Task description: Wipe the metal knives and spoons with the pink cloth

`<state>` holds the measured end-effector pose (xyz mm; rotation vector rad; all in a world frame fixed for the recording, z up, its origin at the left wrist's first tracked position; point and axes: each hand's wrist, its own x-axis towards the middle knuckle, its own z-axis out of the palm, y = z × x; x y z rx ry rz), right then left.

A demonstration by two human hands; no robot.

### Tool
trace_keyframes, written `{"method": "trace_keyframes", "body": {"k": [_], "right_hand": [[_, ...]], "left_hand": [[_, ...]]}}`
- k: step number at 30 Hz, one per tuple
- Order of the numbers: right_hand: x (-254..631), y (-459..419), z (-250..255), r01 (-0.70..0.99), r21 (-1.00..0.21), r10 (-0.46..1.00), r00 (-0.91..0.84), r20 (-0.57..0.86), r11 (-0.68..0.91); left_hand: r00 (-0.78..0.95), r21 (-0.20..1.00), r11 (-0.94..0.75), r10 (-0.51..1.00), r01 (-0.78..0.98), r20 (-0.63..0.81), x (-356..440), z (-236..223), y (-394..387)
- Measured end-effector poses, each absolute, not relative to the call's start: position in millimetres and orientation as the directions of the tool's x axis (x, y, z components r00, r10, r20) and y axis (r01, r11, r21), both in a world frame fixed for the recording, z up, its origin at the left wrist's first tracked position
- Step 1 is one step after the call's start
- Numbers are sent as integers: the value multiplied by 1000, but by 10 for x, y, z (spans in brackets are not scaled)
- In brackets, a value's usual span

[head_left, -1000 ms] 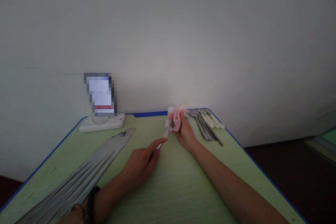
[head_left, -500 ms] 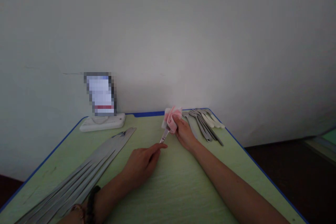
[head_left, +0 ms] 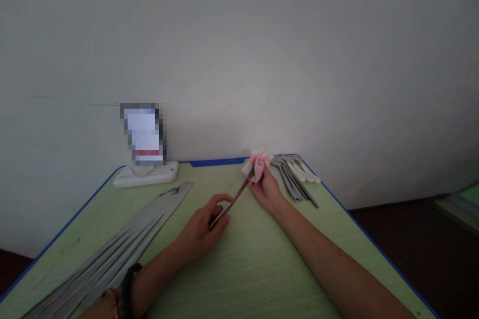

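Observation:
My left hand [head_left: 204, 224] holds a slim metal piece of cutlery [head_left: 238, 193] by its lower end, fingers closed round it. The cutlery slants up and to the right, and its far end is hidden in a pink and white cloth [head_left: 257, 165]. The cloth is bunched in my right hand [head_left: 267, 190], which presses it round the metal. Just right of that hand lies a pile of metal cutlery [head_left: 290, 179], with long dark handles. A few white-handled pieces [head_left: 299, 170] lie beside it.
A long grey pleated thing [head_left: 138, 232] lies along the left of the green table [head_left: 262, 269]. At the back left, a phone with a blurred screen [head_left: 144, 134] stands above a white block [head_left: 145, 174]. A pale wall [head_left: 239, 60] rises behind the blue table edge.
The cloth and my right hand moved left along the cutlery, then back to the right. More of the metal now shows between my hands, turned to a thinner side.

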<state>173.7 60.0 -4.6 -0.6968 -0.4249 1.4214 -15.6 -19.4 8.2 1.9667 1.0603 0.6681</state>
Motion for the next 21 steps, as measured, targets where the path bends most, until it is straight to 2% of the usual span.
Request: {"method": "trace_keyframes", "body": {"k": [6,10,17,21], "right_hand": [[1654,527,-26,-586,-811,998,41,-42,-10],[1631,504,-39,-497,-867,999,-12,-41,-41],[1636,527,-50,-546,-838,999,36,-37,-11],[1655,538,-35,-592,-806,998,43,-35,-3]], "left_hand": [[504,580,-444,861,683,65,-88,60,-248],[570,489,-537,816,688,93,-90,56,-260],[639,354,-622,765,699,83,-87,71,-295],[641,325,-631,762,705,89,-65,85,-314]]}}
